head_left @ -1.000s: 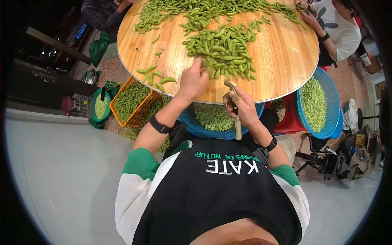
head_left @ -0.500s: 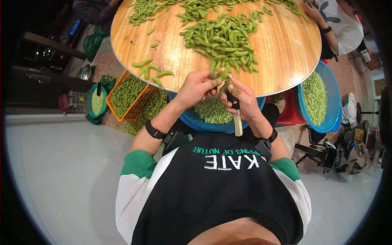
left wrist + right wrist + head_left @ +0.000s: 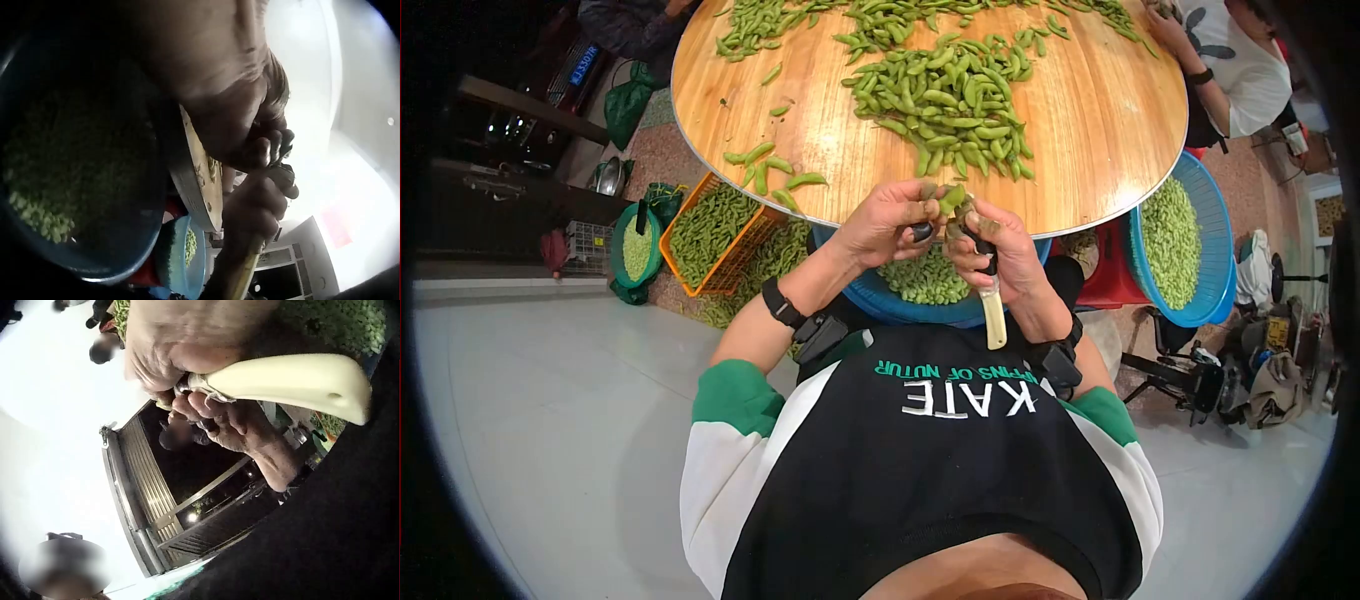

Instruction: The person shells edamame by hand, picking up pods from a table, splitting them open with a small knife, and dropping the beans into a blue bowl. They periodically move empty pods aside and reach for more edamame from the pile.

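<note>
Nearest, the person is wearing a black, white and green shirt (image 3: 920, 460), filling six o'clock as seen from the hands, with twelve straight ahead. Just beyond, the right hand (image 3: 1008, 245) is wrapping its fingers around a pale-handled tool (image 3: 994, 318); the handle is jutting out towards six o'clock and, in the right wrist view, showing a small hole near its end. The fingers are hiding the tool's other end. Close by at nine o'clock, the left hand (image 3: 890, 222) is pinching a green pod (image 3: 951, 198) between thumb and fingertips, and the pod is sitting right between the two hands. Whether the tool is touching it, I cannot tell.

Under the hands, a blue basin (image 3: 865, 298) is holding pale green shelled beans (image 3: 930, 283). At twelve o'clock, a round wooden table (image 3: 1090, 130) is spreading out, with a heap of pods (image 3: 955, 105) lying on it and a few loose pods (image 3: 755, 157) scattering between nine and ten.

Further off, an orange crate (image 3: 735, 265) of pods is standing at nine o'clock, a green basin (image 3: 619, 248) just past it; a second blue basin (image 3: 1220, 240) is resting at three. Farthest out, someone in a white top (image 3: 1250, 85) is reaching to the table's edge at two o'clock, and a dark sleeve (image 3: 630, 25) is showing at ten.
</note>
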Available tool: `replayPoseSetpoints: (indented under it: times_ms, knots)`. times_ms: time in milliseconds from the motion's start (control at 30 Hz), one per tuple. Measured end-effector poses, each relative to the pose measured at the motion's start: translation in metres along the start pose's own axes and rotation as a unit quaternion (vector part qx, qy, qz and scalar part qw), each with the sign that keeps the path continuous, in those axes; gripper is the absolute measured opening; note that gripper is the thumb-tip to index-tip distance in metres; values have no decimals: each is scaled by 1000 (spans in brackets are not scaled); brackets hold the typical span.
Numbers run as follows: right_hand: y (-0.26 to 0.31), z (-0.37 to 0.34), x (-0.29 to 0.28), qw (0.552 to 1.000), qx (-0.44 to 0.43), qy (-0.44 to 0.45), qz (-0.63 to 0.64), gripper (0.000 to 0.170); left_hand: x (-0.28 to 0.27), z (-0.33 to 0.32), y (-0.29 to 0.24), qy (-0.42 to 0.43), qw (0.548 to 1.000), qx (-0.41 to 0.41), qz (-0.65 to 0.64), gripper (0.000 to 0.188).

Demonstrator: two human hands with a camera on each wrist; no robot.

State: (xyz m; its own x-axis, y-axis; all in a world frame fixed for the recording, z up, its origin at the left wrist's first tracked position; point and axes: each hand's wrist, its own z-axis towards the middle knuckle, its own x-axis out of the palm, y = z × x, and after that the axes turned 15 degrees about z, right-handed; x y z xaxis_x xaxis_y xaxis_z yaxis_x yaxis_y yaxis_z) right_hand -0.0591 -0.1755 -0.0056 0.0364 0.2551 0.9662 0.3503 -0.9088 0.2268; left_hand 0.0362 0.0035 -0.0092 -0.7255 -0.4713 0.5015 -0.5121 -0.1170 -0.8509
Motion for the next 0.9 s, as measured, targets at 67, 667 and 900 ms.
replayPoseSetpoints:
  times_ms: [67, 667, 900]
  knots:
    - [0, -1, -6, 999, 24, 22, 42, 17, 1, 1, 4, 42, 996, -3, -75, 16]
    - [-5, -9, -17, 993, 3, -3, 114, 14, 30, -2, -4, -173, 915, 26, 363, 22]
    - [-4, -19, -12, 975, -78, -97, -184, 20, 45, -5, -3, -177, 920, -45, 347, 26]
